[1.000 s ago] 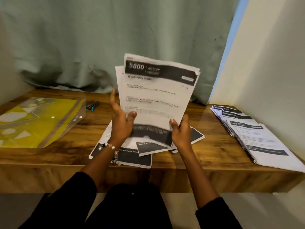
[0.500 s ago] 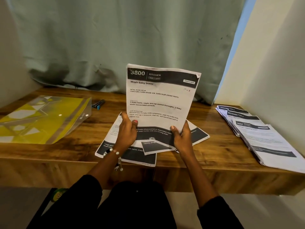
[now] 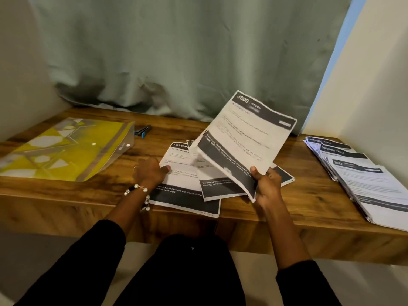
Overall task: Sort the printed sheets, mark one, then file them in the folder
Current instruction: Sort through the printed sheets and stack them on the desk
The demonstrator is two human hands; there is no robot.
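Paper in three lots on a wood-grain desk (image 3: 309, 208): a thin bundle (image 3: 245, 142) headed "3800" pinched at its lower corner by the right hand (image 3: 266, 186) and tilted above about three loose sheets (image 3: 187, 184), on which the left hand (image 3: 150, 171) rests, fingers loosely bent; a fanned stack (image 3: 366, 180) lies far right, cut off by the frame. One yellow plastic folder (image 3: 66, 149) lies far left, pens (image 3: 143, 130) blurred beside it. Fine print is unreadable.
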